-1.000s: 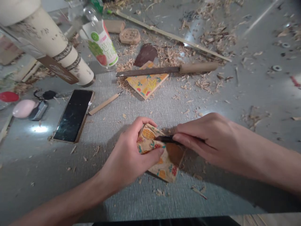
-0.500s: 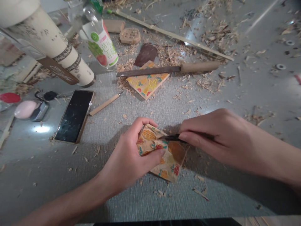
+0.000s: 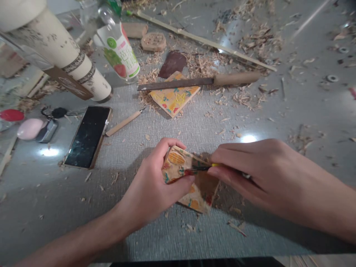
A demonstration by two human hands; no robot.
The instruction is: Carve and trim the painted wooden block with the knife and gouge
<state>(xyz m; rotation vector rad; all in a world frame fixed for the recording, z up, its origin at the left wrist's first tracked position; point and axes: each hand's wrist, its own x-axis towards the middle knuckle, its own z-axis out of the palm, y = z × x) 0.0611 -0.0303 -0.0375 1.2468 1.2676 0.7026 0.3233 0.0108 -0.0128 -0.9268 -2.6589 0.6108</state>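
My left hand point(image 3: 157, 185) is closed around the left end of a flat wooden block point(image 3: 198, 191) with a painted fruit pattern, thumb pressed on its face. The block lies tilted low over the table. Pinched in my right hand point(image 3: 250, 178) is a carving knife point(image 3: 201, 168) with a thin dark blade; a spot of yellow shows at my fingertips, and most of its handle is hidden. The blade's tip meets the block's face near a red berry print, close to my left thumb. My right hand's shadow darkens the block's right half.
Beyond my hands, a wooden-handled file point(image 3: 178, 84) rests across a second patterned block point(image 3: 174, 102). A phone point(image 3: 88, 137) and a slim wooden-handled tool point(image 3: 124, 124) lie left. A tumbler point(image 3: 93, 79) and a clear bottle point(image 3: 122, 55) stand behind. Wood shavings point(image 3: 203, 65) litter the table point(image 3: 133, 148).
My right hand has shifted slightly down the block, carrying the knife tip from beside the orange oval to near the red berry. My left hand and the block stay almost still.
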